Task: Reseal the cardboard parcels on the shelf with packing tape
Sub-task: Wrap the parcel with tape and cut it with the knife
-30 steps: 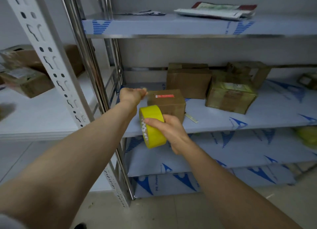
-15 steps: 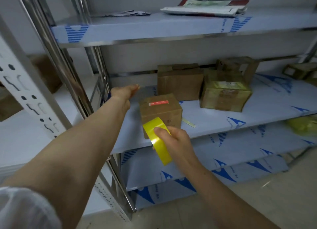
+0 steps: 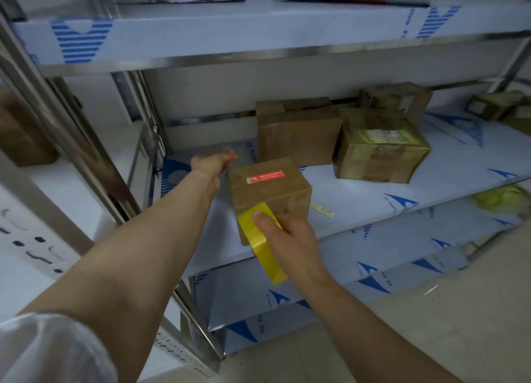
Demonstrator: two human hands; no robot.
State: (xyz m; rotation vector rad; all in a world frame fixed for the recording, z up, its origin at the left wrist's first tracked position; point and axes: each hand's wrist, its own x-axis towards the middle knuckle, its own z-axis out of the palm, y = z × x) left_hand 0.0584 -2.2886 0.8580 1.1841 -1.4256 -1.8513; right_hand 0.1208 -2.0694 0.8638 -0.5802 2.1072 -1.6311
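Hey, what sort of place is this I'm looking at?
Likely a storeroom or parcel depot: metal shelving covered in blue-printed protective film, several cardboard parcels on it, and a yellow tape roll gripped in the right hand.

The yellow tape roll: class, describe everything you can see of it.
The yellow tape roll is a glossy, plastic-looking ring, tilted and seen nearly edge-on, outer band toward the camera. The right hand grips it, thumb on the band. It is held before the small cardboard box; whether they touch is unclear.

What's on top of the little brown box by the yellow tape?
A red sticker lies on the small box. Its print is too blurry to read; the inside is covered.
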